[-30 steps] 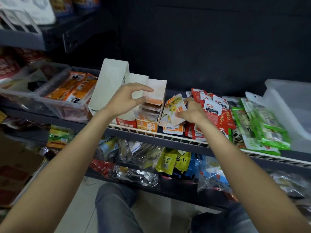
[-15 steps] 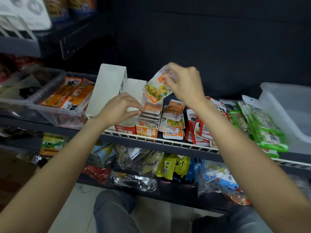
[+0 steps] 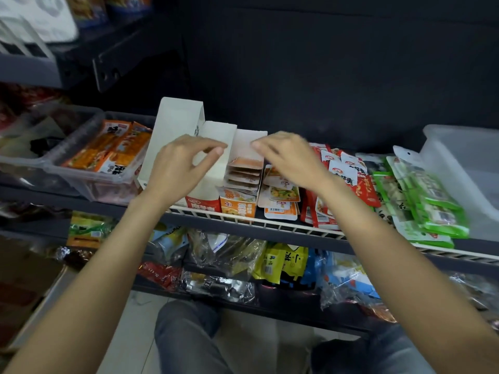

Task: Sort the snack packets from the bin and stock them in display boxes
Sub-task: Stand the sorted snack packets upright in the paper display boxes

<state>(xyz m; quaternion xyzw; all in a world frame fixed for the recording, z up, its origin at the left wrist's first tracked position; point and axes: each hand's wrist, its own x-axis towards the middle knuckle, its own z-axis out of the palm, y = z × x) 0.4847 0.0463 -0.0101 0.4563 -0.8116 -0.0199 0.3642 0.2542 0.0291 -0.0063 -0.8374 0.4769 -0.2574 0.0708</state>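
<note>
Fingers of the left hand [image 3: 180, 168] curve loosely with thumb and forefinger apart, resting against the white flap of the red display box [image 3: 209, 168] and holding nothing. Beside it, the right hand [image 3: 290, 157] hangs palm down over the orange display box [image 3: 243, 184], fingers slightly bent and empty, tips just above the stacked orange snack packets [image 3: 244, 171] inside. Both forearms reach up from below over the shelf's white wire front edge [image 3: 283, 225]. Loose orange packets [image 3: 280, 198] lie just right of that box, red packets [image 3: 348, 179] and green ones [image 3: 429, 201] farther right, near a clear bin [image 3: 464, 157].
</note>
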